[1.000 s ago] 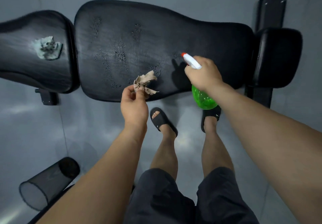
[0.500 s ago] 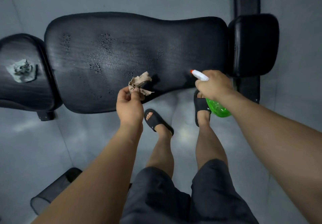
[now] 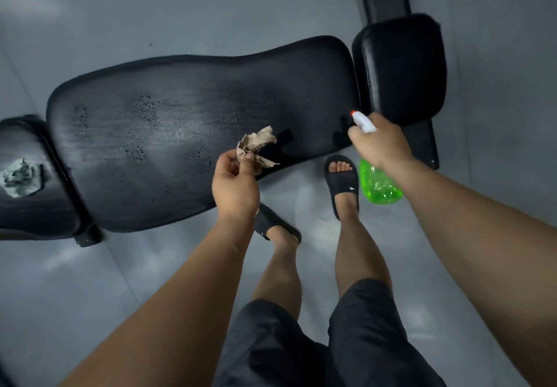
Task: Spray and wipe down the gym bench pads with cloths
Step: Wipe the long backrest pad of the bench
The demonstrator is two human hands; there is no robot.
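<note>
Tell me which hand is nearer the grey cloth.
Left. The left hand, pinching a tan cloth, is over the near edge of the long pad, right of the grey cloth; the right hand, gripping the bottle, is even farther right.

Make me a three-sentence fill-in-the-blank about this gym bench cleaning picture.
1. The right hand grips a ____ spray bottle.
2. One tan cloth in the left hand plus one grey cloth on the end pad makes ____ cloths.
3. Droplets on the long pad sit mostly on its ____ half.
Missing: green; two; left.

Dim, soft-focus, wide-angle edge warping
</note>
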